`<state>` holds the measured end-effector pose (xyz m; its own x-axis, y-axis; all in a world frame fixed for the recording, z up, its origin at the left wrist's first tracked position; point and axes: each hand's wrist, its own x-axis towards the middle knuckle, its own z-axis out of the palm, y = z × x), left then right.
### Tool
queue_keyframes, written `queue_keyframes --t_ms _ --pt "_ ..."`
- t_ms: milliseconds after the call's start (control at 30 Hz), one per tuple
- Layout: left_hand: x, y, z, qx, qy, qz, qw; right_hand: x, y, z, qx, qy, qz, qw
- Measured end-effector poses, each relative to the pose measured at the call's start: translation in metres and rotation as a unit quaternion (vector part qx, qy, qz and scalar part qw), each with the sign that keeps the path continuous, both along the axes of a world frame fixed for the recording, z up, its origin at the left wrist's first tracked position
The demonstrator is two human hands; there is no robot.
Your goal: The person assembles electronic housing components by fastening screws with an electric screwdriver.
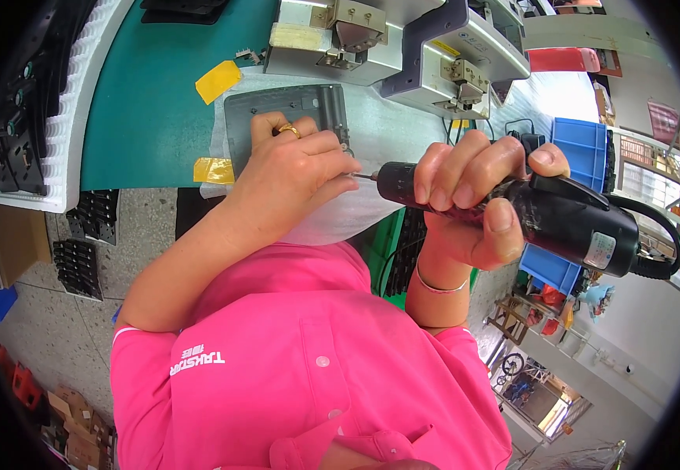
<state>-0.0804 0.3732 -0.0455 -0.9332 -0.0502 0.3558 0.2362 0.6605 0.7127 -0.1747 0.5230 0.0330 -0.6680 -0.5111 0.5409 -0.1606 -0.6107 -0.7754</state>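
My right hand (pixel 469 184) is wrapped round a black corded electric screwdriver (pixel 571 223), held nearly level, its bit aimed left. Thumb and fingers of my left hand (pixel 293 168), which wears a gold ring, come together at the tip of the bit. Whatever lies between those fingertips is too small to make out. Beneath my left hand is a flat dark grey panel (pixel 265 103) with a raised strip along its right side. White foam sheet (pixel 379 129) spreads under the panel.
Green mat (pixel 152 102) covers the bench, with yellow tape pieces (pixel 218 81) beside the panel. Grey metal machines (pixel 340 59) stand at the far side. A white foam tray (pixel 66 133) of black parts lies left. Blue crates (pixel 578 149) are stacked at right.
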Motion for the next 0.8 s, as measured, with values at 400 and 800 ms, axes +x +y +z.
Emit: queue_keyframes --t_ms 400,800 --pt "0.004 -0.008 -0.005 -0.105 0.009 0.032 0.994 -0.005 -0.006 -0.018 0.022 0.018 -0.034 0.999" --pt "0.003 -0.008 -0.007 -0.099 0.012 0.040 0.994 -0.004 -0.011 -0.020 0.048 0.017 -0.039 0.998"
